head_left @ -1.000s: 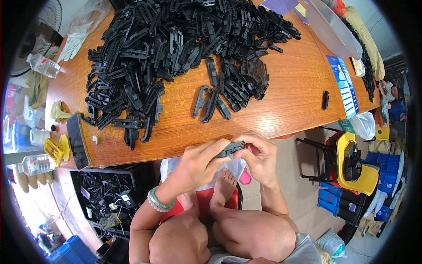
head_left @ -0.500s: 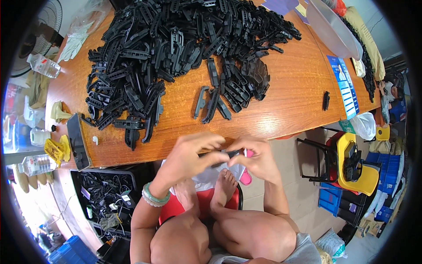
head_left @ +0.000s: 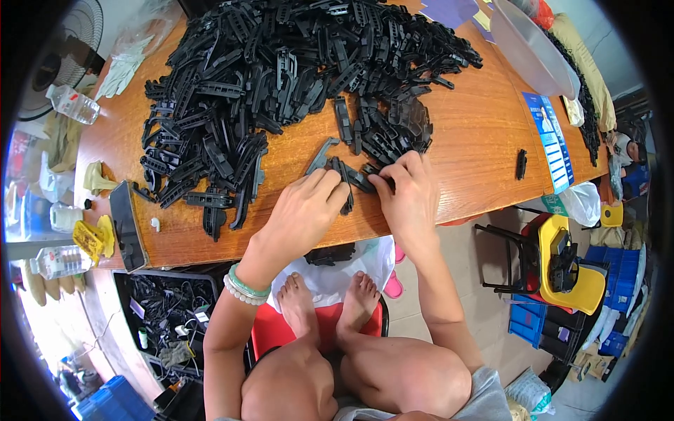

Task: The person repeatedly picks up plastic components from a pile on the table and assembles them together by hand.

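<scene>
Both hands reach onto the near part of the wooden table. My left hand [head_left: 302,214] has its fingers curled down on a narrow black plastic part [head_left: 346,193] near the front edge. A greyer strip-shaped part [head_left: 323,156] lies just beyond those fingers. To its right, my right hand [head_left: 411,200] pinches the end of another black plastic part [head_left: 361,180]; the fingertips partly cover it. Beyond the right hand lies a small cluster of black parts [head_left: 382,144]. The large heap of black plastic parts [head_left: 239,84] spreads over the far and left table.
Below the table edge, a white bag [head_left: 365,259] holds black parts between my feet. A phone [head_left: 128,226] and a white earbud [head_left: 155,224] lie at the left. One black part [head_left: 521,163] sits apart at the right, near a blue leaflet [head_left: 547,140]. A yellow chair [head_left: 562,274] stands right.
Both hands have moved from above my lap forward onto the table. The black part they held between them is gone from there, and their fingers are now on parts by the small cluster.
</scene>
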Action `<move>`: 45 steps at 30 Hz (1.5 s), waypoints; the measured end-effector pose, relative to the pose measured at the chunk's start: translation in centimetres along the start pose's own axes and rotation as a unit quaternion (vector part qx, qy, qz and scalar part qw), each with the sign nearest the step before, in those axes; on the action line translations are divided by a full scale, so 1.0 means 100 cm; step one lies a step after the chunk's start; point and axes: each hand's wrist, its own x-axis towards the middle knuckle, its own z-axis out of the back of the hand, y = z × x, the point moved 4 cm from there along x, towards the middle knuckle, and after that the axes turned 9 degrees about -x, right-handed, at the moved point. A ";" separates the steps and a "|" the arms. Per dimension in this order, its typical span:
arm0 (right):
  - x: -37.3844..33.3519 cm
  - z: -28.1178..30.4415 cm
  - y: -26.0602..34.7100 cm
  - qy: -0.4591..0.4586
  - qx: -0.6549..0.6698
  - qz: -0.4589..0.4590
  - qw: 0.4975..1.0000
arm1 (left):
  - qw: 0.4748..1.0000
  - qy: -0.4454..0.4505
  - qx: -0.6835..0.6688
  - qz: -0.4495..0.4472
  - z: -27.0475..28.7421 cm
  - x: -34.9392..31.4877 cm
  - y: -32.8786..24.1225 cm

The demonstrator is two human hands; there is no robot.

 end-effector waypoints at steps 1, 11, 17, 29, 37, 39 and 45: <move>-0.002 0.003 -0.003 0.016 -0.001 -0.007 1.000 | 1.000 -0.022 -0.008 -0.014 0.001 -0.002 -0.002; -0.030 0.024 -0.019 -0.053 0.262 -0.154 0.951 | 0.941 -0.204 -0.255 0.092 0.003 -0.016 -0.002; -0.038 0.012 -0.020 0.124 0.624 -0.218 0.740 | 0.738 -0.101 -0.607 0.277 -0.005 -0.011 0.000; -0.049 0.014 0.001 0.127 0.603 -0.165 0.770 | 0.575 -0.160 -0.741 0.309 -0.021 -0.019 -0.006; -0.045 0.023 0.005 0.084 0.515 -0.123 0.844 | 0.601 -0.093 -0.724 0.326 -0.015 -0.022 -0.016; -0.046 0.025 0.005 0.072 0.488 -0.109 0.863 | 0.840 -0.019 -0.485 0.242 -0.002 -0.020 -0.024; -0.051 0.024 -0.002 0.071 0.472 -0.063 0.876 | 0.926 -0.093 -0.334 0.151 -0.002 -0.028 -0.034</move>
